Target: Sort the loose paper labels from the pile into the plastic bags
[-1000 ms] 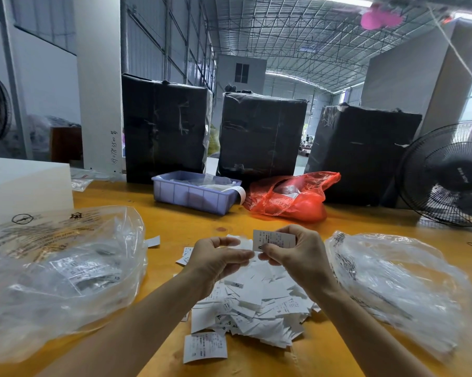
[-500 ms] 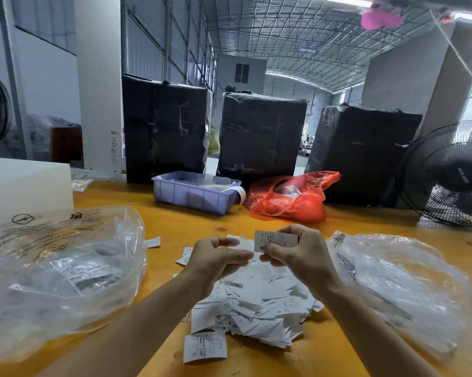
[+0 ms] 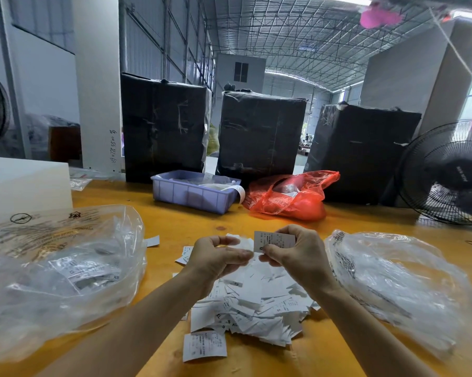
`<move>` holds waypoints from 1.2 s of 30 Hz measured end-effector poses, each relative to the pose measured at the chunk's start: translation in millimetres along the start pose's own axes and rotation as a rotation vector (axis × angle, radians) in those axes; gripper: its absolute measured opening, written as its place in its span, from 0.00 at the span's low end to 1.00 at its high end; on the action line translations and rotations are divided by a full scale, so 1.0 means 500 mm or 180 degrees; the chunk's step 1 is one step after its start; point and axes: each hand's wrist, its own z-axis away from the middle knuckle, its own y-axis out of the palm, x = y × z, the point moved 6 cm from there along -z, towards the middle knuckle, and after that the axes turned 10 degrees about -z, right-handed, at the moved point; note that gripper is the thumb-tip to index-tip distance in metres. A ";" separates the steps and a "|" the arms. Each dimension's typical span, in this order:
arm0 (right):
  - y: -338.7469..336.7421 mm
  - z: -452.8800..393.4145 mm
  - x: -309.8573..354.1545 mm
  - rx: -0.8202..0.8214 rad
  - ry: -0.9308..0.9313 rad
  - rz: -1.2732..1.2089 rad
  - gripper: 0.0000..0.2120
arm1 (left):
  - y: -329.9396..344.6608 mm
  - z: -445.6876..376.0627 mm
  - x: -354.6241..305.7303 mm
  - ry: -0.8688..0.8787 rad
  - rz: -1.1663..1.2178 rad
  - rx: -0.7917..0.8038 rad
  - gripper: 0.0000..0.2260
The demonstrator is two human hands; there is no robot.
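A heap of white paper labels (image 3: 254,308) lies on the orange table (image 3: 175,227) in front of me. My right hand (image 3: 300,257) pinches one printed label (image 3: 274,240) upright above the heap. My left hand (image 3: 216,257) hovers beside it with fingers curled, thumb and fingertips close to a white label edge; whether it grips one I cannot tell. A clear plastic bag (image 3: 61,270) holding some labels lies at the left. A second clear plastic bag (image 3: 398,284) lies at the right.
A lilac plastic bin (image 3: 194,193) and a red plastic bag (image 3: 292,197) sit at the back of the table before three black-wrapped bales (image 3: 259,134). A black fan (image 3: 447,172) stands at the right, a white box (image 3: 23,183) at the left. A single label (image 3: 203,345) lies near the front edge.
Both hands stay above the pile almost unmoved. The right hand has shifted the pinched label slightly to the right.
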 end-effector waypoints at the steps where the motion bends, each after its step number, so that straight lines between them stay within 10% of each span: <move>1: 0.001 0.000 -0.001 0.0023 0.0006 -0.0003 0.10 | 0.000 0.000 0.000 0.0005 -0.0009 0.0001 0.17; 15: 0.015 0.000 -0.015 0.0416 0.0345 -0.0140 0.09 | -0.002 -0.002 -0.004 0.0217 -0.0328 -0.0055 0.16; 23: 0.027 0.019 -0.046 0.1580 0.1227 0.0148 0.16 | 0.026 0.006 0.002 0.0315 -0.1091 0.0410 0.16; 30: -0.016 -0.014 -0.011 0.0267 0.0244 -0.0066 0.08 | 0.012 0.000 -0.001 0.0255 -0.0477 0.0145 0.13; 36: 0.031 -0.003 -0.028 0.0847 0.0333 0.0394 0.09 | 0.026 0.007 0.006 0.0257 -0.0479 0.0137 0.13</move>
